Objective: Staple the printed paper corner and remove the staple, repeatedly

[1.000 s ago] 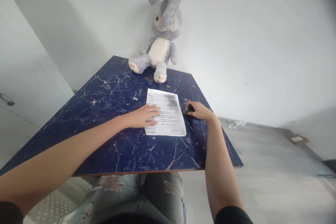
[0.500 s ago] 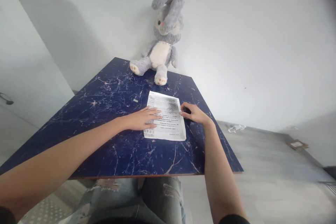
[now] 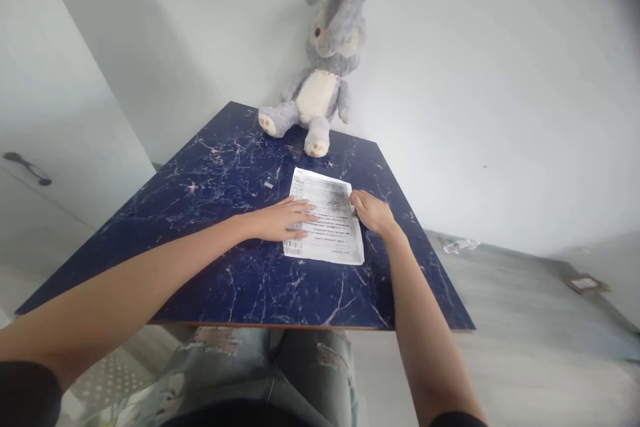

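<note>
A sheet of printed paper, possibly several sheets stacked, lies flat on a dark blue marbled table. My left hand rests palm down across its left side, fingers spread. At the right edge of the paper, my right hand is closed around a small dark object. Most of that object is hidden by the fingers, so its kind cannot be made out.
A grey plush rabbit sits at the table's far edge against the wall. A small pale scrap lies left of the paper. On the floor to the right are a clear plastic item and a brown framed piece.
My right hand has turned over and closed further around the dark object, which shows less now. My left hand stays on the paper. The whole view has shifted slightly.
</note>
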`<state>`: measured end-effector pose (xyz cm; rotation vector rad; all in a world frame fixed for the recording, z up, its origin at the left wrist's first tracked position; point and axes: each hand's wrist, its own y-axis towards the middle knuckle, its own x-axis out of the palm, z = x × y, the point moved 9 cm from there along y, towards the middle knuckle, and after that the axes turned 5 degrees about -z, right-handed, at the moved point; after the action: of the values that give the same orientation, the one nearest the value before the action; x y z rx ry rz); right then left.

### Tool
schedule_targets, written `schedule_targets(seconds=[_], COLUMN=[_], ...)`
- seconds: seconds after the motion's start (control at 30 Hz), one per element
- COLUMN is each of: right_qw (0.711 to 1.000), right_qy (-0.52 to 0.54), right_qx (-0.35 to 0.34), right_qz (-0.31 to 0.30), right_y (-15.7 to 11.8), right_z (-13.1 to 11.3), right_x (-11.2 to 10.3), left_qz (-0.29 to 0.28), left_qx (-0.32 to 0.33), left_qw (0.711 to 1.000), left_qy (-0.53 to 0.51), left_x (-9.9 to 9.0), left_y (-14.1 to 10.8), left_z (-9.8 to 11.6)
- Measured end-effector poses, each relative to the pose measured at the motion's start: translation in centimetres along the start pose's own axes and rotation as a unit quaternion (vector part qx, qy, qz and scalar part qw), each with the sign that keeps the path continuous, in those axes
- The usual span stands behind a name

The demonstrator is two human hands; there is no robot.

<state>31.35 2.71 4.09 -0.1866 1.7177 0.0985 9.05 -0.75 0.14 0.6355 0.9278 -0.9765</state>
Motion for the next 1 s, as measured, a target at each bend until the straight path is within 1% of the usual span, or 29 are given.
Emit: schedule_targets(seconds=[0.13,0.23,0.37,0.5,0.67,0.77,0.83,0.9,0.97,1.0], right_qw=[1.000,1.000,1.000,1.000,0.993,0.993,0.996,0.998,0.987,0.976], right_qy=[0.008,-0.014,-0.011,-0.002,0.080,0.069,0.053,0.035,0.014,0.006], right_qx=[0.002,0.002,-0.008,-0.011,-0.086,-0.093,-0.054,0.040,0.161,0.210], right_qz=[0.000,-0.005,-0.010,-0.008,-0.003,-0.032,-0.049,-0.035,0.015,0.054], right_y=[0.0,-0.1,-0.1,0.0,-0.3,-0.5,-0.4,-0.4,-1.0,-1.4], right_z=[0.0,-0.3,-0.5,0.0,0.9,2.3,3.6,5.8,8.0,8.7], right_x=[-0.4,-0.3,0.0,-0.1,-1.1,-0.7,-0.3,-0.4,-1.4,-2.3], left_qz=[0.005,0.016,0.029,0.031,0.052,0.062,0.061,0.053,0.047,0.046], left_qx=[0.002,0.007,0.008,0.004,-0.013,-0.031,-0.032,-0.029,-0.033,-0.036], left_qw=[1.000,1.000,0.999,0.999,0.998,0.996,0.996,0.996,0.997,0.996], left_qy=[-0.012,-0.025,-0.037,-0.023,0.029,0.057,0.060,0.060,0.060,0.061], left_x=[-0.1,-0.1,-0.1,-0.2,-0.8,-1.2,-1.3,-1.2,-1.2,-1.2], left_y=[0.0,0.0,0.0,-0.1,-0.3,-0.4,-0.5,-0.5,-0.6,-0.6], left_z=[-0.1,-0.2,-0.3,0.0,-0.1,-0.7,-0.9,-0.9,-0.9,-0.9])
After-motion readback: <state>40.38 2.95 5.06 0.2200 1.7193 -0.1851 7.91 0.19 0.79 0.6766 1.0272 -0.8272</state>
